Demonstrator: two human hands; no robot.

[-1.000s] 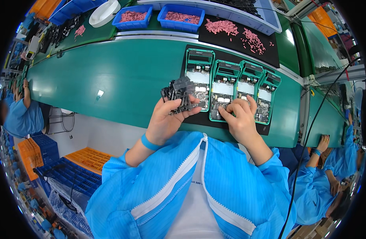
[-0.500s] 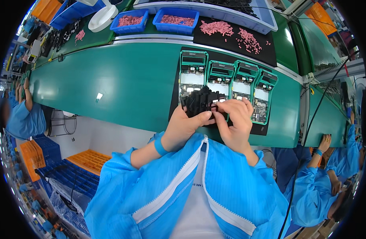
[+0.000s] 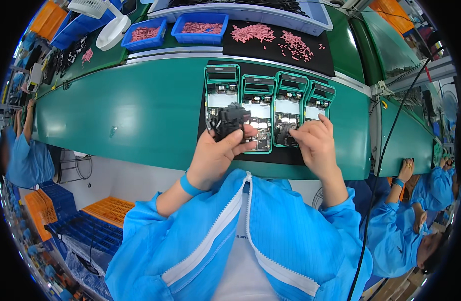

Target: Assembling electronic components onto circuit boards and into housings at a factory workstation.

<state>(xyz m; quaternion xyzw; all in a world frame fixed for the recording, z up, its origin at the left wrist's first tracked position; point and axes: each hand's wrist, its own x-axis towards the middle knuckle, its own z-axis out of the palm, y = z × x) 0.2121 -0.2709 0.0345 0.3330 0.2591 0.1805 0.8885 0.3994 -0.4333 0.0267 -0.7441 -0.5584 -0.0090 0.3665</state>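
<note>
Well, black parts [image 3: 229,121] in the left hand [image 3: 214,154], near circuit boards [image 3: 288,119].

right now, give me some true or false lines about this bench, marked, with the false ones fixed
1. The left hand holds a bunch of black parts. True.
2. Only three green-framed circuit boards lie on the green bench. False: there are four.
3. The right hand has its fingertips over the leftmost board. False: they are at the third from the left.
4. Two small blue bins hold pink pieces. True.
5. The person's blue wristband is on the right wrist. False: it is on the left.
</note>
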